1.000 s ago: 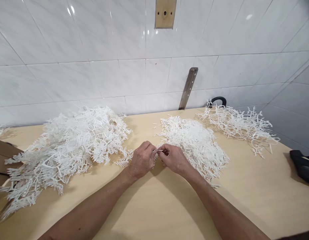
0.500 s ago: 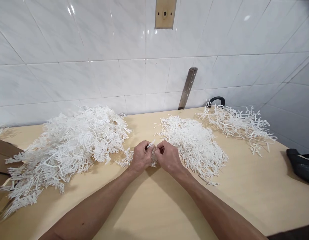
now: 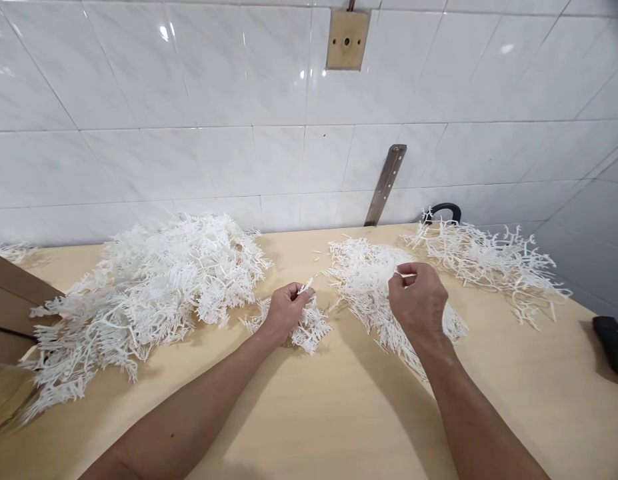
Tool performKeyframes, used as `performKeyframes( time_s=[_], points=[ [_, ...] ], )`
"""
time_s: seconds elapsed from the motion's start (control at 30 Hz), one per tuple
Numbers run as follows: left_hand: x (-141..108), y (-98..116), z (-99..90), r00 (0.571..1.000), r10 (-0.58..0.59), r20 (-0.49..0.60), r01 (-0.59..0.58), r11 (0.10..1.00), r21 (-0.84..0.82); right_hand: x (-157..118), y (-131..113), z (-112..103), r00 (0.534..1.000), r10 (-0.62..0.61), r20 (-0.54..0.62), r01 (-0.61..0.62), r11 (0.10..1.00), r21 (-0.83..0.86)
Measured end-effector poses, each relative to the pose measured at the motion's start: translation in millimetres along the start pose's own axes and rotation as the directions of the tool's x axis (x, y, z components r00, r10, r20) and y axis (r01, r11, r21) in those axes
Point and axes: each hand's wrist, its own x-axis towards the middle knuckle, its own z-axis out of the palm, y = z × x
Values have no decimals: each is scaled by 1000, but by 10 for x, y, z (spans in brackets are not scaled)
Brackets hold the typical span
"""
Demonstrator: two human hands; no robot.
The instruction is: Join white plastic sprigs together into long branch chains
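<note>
Glossy white tiles [image 3: 279,160] with faint grey veining cover the back wall [image 3: 139,67], which meets a tiled side wall [image 3: 591,247] at right. Small bright reflections dot the upper rows. A yellowed plate [image 3: 347,57] sits high up; below, a perforated metal strip [image 3: 383,190] stands behind the pale, wood-toned tabletop [image 3: 313,420].

No text, label, brand, number or sign legible.
</note>
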Motion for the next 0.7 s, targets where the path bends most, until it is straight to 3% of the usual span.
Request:
performKeyframes(
  time_s=[0.07, 0.1, 0.17, 0.2, 0.27, 0.3, 0.37, 0.5, 0.7],
  points=[
    [-3, 5, 6, 1000, -6, -4, 6, 1000, -19, 6, -31, -31, 997, -58, -42, 57, 998, -13],
    [-8, 9, 9, 1000, 1, -12, -1, 1000, -22, -25, -80, -33, 998, -61, -4, 62, 998, 32],
    [-23, 16, 18, 999, 30, -23, -30, 999, -11, -149, -229, -12, 977, -21, 212, -21, 981, 193],
    [-31, 18, 23, 998, 51, -27, -51, 999, 5, -230, -316, 10, 926, -4, 378, -104, 959, 265],
    [-50, 15, 35, 995, 99, -34, -97, 994, 49, -396, -473, 73, 761, -21, 648, -256, 909, 330],
    [-59, 13, 42, 992, 122, -40, -119, 990, 73, -467, -531, 110, 698, -31, 716, -306, 890, 337],
    [-76, 11, 55, 986, 158, -53, -152, 982, 109, -566, -588, 182, 627, -29, 778, -383, 859, 341],
    [-103, 28, 80, 984, 169, -61, -159, 976, 148, -614, -534, 280, 594, -10, 804, -455, 820, 346],
    [-119, 82, 94, 998, 60, -31, -57, 995, 79, -597, -464, 316, 629, 2, 777, -444, 822, 357]
  ],
)
